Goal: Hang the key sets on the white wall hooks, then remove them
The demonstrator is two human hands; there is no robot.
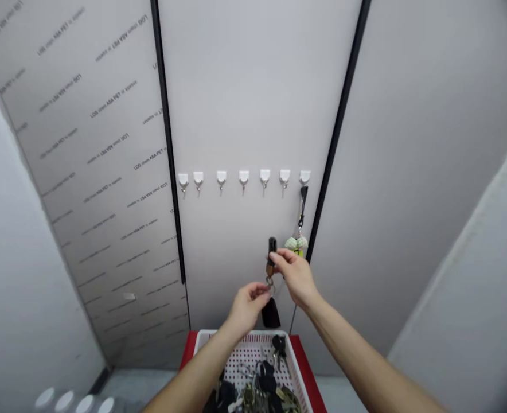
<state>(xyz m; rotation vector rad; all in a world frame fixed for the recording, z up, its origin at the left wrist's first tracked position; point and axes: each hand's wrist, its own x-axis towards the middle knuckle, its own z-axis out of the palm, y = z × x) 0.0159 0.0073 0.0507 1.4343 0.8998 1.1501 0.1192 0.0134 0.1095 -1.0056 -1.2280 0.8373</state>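
Observation:
A keychain (272, 245) is held up between both hands, in front of the wall and above the basket. It has a black and brown upper part, a metal ring and a dark flat piece dangling below. My right hand (296, 275) pinches the upper part between thumb and fingers. Lower down, my left hand (247, 307) has its fingertips closed on the ring. Under my hands, a white perforated basket (297, 370) holds a pile of keys (267, 378), partly covered by my left forearm.
Several white hooks (244, 176) form a row on the wall panel. From the rightmost hangs another keychain (302, 206) with pale green ornaments. Red surface (309, 378) shows around the basket. Several white round-topped objects (65, 400) stand at lower left. Black strips (167, 137) edge the panel.

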